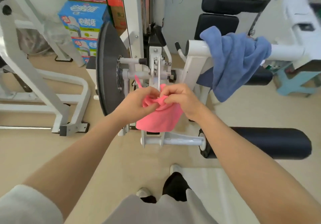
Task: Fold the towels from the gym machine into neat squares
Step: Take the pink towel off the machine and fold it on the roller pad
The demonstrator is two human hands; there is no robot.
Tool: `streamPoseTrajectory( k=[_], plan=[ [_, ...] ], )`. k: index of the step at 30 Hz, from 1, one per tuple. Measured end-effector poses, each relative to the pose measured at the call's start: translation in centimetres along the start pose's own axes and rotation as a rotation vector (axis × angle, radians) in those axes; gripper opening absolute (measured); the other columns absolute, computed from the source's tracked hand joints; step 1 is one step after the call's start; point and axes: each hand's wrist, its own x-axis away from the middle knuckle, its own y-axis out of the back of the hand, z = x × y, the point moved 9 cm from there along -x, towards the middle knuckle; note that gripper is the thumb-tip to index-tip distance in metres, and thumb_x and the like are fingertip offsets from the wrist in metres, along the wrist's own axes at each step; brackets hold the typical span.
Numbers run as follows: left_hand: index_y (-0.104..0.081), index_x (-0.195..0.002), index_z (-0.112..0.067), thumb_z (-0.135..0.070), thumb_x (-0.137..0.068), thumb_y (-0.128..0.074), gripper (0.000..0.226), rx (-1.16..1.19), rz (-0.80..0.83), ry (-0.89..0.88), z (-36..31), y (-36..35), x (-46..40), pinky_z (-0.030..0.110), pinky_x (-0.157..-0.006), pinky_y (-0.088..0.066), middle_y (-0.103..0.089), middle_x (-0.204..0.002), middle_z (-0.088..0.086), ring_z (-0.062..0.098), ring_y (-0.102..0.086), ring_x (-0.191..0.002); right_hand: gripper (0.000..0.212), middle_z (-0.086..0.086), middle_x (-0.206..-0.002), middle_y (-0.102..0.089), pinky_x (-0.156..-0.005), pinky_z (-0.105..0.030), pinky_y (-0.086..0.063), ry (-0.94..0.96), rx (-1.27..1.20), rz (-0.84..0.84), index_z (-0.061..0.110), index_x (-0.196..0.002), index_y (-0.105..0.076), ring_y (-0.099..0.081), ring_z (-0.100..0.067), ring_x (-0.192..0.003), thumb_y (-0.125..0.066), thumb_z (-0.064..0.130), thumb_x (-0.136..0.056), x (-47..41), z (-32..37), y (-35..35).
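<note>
Small pink terry towel (159,117) held in mid-air at centre, just in front of the white steel gym machine frame (156,63), above the beige floor. Left hand (139,104) has fingers curled, pinching the towel's upper edge from the left; right hand (180,98) is curled too, pinching the same bunched edge from the right. The two hands are nearly touching, so the top edge is gathered between them while the rest of the cloth hangs down in a loose doubled flap. Probably hunting for corners or matching edges before a fold; no flat surface in use, so the fold looks like it is being done in the air. Not a square yet: top is crumpled and a thin pink strip (138,82) sticks up to the far left.

Second item: larger blue fluffy towel (238,62) draped over the white horizontal bar (286,51) on the right, far side, hanging unfolded with one end bunched over the bar. Judged still to do.

Other stuff: dark round weight disc (107,67) left of the frame, black padded roller (271,143) near right, stacked printed cartons (83,20) far left. Person's shoes visible near bottom.
</note>
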Motion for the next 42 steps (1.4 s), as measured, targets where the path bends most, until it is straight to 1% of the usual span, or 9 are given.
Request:
streamPoseTrajectory(
  k=[4, 9, 14, 21, 26, 29, 34, 38, 42],
  plan=[
    [-0.058, -0.073, -0.003, -0.044, -0.071, -0.055, 0.041, 0.032, 0.083, -0.031, -1.5, -1.7, 0.3, 0.019, -0.053, -0.029, -0.049, -0.060, 0.012, 0.009, -0.039, -0.057, 0.005, 0.008, -0.053, -0.051, -0.061, -0.022, -0.037, -0.043, -0.092, -0.079, 0.006, -0.060, -0.052, -0.047, -0.008, -0.060, -0.047, 0.004, -0.061, 2.4, -0.1, 1.4],
    [-0.044, -0.060, -0.011, -0.013, -0.089, -0.056, 0.032, 0.074, 0.304, 0.032, -3.5, -4.8, 0.3, 0.014, -0.048, -0.026, -0.029, -0.055, -0.003, 0.005, -0.032, -0.046, 0.022, 0.008, -0.046, -0.047, -0.047, -0.015, -0.036, -0.070, -0.339, -0.195, 0.018, -0.043, -0.054, -0.044, -0.005, -0.047, -0.039, 0.004, -0.052, 4.8, -0.2, 3.1],
    [-0.051, -0.065, 0.007, -0.017, -0.086, -0.058, 0.033, 0.281, 0.384, 0.177, -3.9, -7.2, -0.2, 0.019, -0.050, -0.025, -0.035, -0.055, 0.001, 0.007, -0.030, -0.050, 0.007, 0.006, -0.044, -0.040, -0.054, -0.025, -0.028, -0.048, -0.605, -0.309, 0.016, -0.043, -0.049, -0.037, -0.010, -0.045, -0.048, 0.010, -0.047, 7.4, -1.1, 6.4],
    [-0.057, -0.079, -0.008, -0.008, -0.087, -0.044, 0.015, -0.181, 0.218, 0.270, -2.4, -9.9, -1.8, 0.023, -0.061, -0.039, -0.058, -0.069, 0.008, 0.026, -0.051, -0.072, 0.023, 0.001, -0.061, -0.066, -0.072, -0.030, -0.046, 0.025, -0.840, -0.338, 0.019, -0.057, -0.068, -0.063, -0.016, -0.065, -0.079, 0.019, -0.036, 10.9, -1.9, 11.8],
    [-0.063, -0.095, -0.013, -0.015, -0.093, -0.046, 0.017, 0.295, -0.142, 0.689, 1.4, -10.2, -0.9, 0.030, -0.072, -0.045, -0.060, -0.088, 0.010, 0.025, -0.055, -0.080, 0.035, -0.002, -0.066, -0.070, -0.066, -0.023, -0.054, 0.011, -0.816, -0.342, 0.015, -0.064, -0.072, -0.068, -0.015, -0.066, -0.086, 0.022, -0.032, 13.8, -2.2, 15.3],
    [-0.059, -0.078, -0.011, -0.008, -0.094, -0.042, 0.023, 0.805, -0.200, 0.832, -0.2, -13.0, -0.6, 0.030, -0.073, -0.049, -0.066, -0.061, 0.004, 0.018, -0.062, -0.069, 0.017, 0.000, -0.068, -0.071, -0.071, -0.027, -0.052, -0.051, -0.760, -0.384, 0.010, -0.081, -0.068, -0.067, -0.012, -0.067, -0.070, 0.004, -0.065, 14.9, -3.0, 17.6],
    [-0.060, -0.081, -0.012, -0.008, -0.084, -0.046, 0.015, 1.100, 0.061, 0.581, -10.6, -17.0, -3.7, 0.034, -0.076, -0.045, -0.061, -0.068, 0.006, 0.019, -0.056, -0.071, 0.020, 0.004, -0.077, -0.072, -0.076, -0.017, -0.054, -0.180, -0.207, -0.266, 0.002, -0.101, -0.067, -0.067, -0.003, -0.073, -0.056, -0.004, -0.085, 15.8, -2.9, 17.6],
    [-0.066, -0.089, -0.021, -0.029, -0.084, -0.064, 0.009, 0.654, 0.238, 0.407, -14.5, -19.6, -4.8, 0.041, -0.097, -0.046, -0.068, -0.092, 0.006, 0.020, -0.062, -0.092, 0.021, -0.006, -0.089, -0.068, -0.086, -0.027, -0.052, -0.155, -0.087, -0.196, 0.004, -0.104, -0.067, -0.064, -0.014, -0.086, -0.056, -0.002, -0.087, 16.6, -2.7, 18.1],
    [-0.071, -0.067, -0.029, -0.036, -0.084, -0.065, 0.019, 0.530, 0.146, 0.384, -15.3, -19.7, -5.2, 0.033, -0.082, -0.050, -0.071, -0.070, -0.007, 0.012, -0.065, -0.073, 0.022, 0.002, -0.086, -0.068, -0.070, -0.017, -0.050, -0.182, -0.180, -0.083, 0.014, -0.100, -0.063, -0.065, -0.007, -0.081, -0.053, -0.002, -0.088, 17.8, -3.6, 19.4]
  ],
)
